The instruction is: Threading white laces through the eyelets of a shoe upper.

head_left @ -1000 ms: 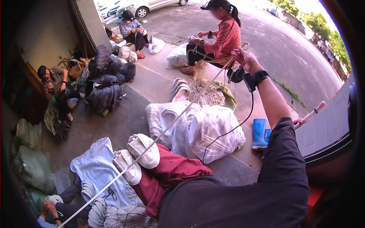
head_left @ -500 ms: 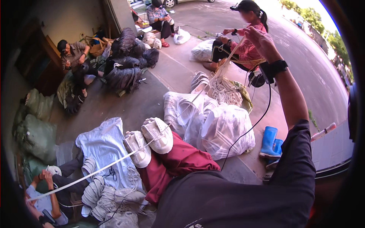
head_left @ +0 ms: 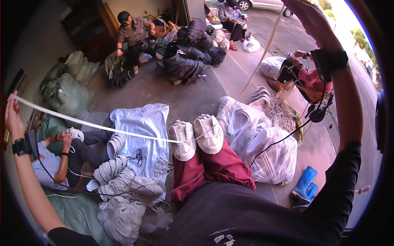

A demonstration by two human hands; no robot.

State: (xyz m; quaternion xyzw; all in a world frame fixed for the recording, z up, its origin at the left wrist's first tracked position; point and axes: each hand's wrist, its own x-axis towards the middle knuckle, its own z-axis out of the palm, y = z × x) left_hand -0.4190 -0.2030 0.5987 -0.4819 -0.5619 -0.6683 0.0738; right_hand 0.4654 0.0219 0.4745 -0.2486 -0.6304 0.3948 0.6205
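Two off-white sneakers, a left one (head_left: 182, 141) and a right one (head_left: 208, 133), rest side by side on my maroon trouser legs. A long white shoelace (head_left: 98, 129) runs across the sneakers and out to both of my hands, spread wide apart. My left hand (head_left: 14, 117), raised at the far left, is closed on one end. At the upper right, my right hand (head_left: 310, 22) grips the other end; the picture's top edge cuts off part of its fingers. Whether the lace passes through eyelets is too small to tell.
Stacked grey-white shoe parts (head_left: 113, 174) lie at left by a white cloth (head_left: 141, 123). Filled plastic bags (head_left: 273, 153) and blue boots (head_left: 305, 184) stand at right. A seated person (head_left: 51, 160) works close at left; others sit farther back. Black cables (head_left: 271, 141) hang from my wrists.
The view has swung left, and my left hand and forearm have come into sight. My right hand is now higher in the picture. The lace is still stretched out across the sneakers.
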